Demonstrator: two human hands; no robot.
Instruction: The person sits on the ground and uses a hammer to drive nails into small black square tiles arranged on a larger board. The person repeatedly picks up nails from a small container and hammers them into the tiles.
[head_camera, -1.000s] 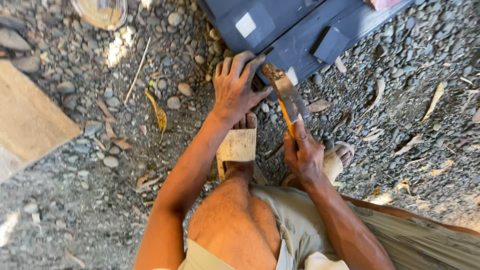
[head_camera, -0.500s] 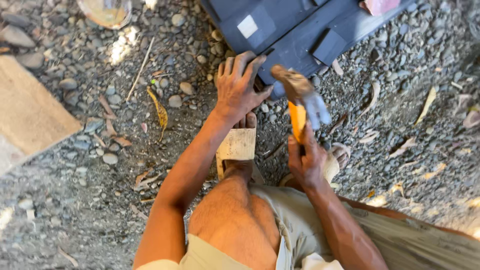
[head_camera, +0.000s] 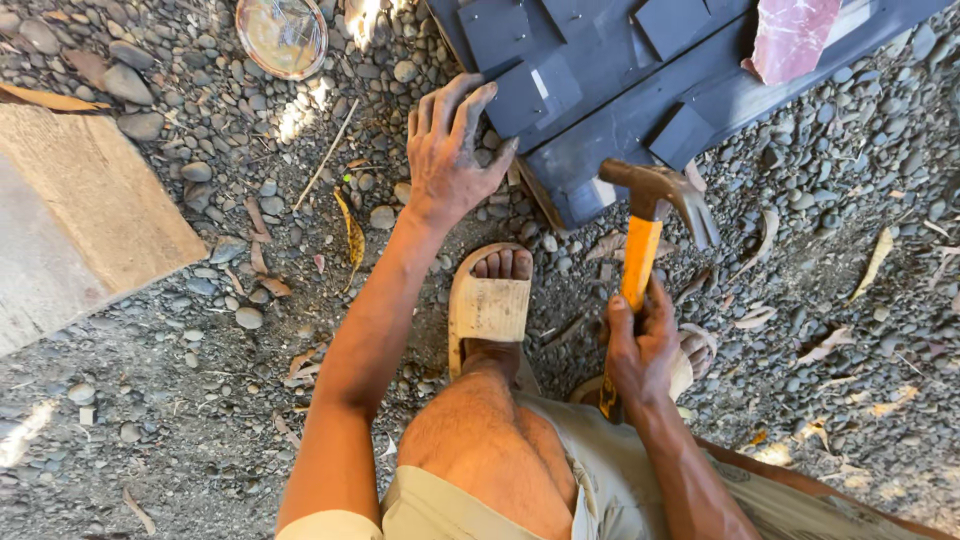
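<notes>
Mid-hammering: right hand (head_camera: 640, 350) grips the claw hammer (head_camera: 648, 225) at centre-right; left hand (head_camera: 450, 150), fingers spread, steadies the dark panel (head_camera: 600, 60). Next needs an aimed strike.

Dark panel (head_camera: 640, 90) (top edge) runs off-frame.

One head-worn camera, looking steeply down.
It sits close above the person's own knees and sandalled foot (head_camera: 490, 300), facing the gravel ground (head_camera: 200, 400) ahead; both forearms enter from the bottom edge.

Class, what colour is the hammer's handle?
Orange, on the hammer gripped by the right hand; head view.
</notes>
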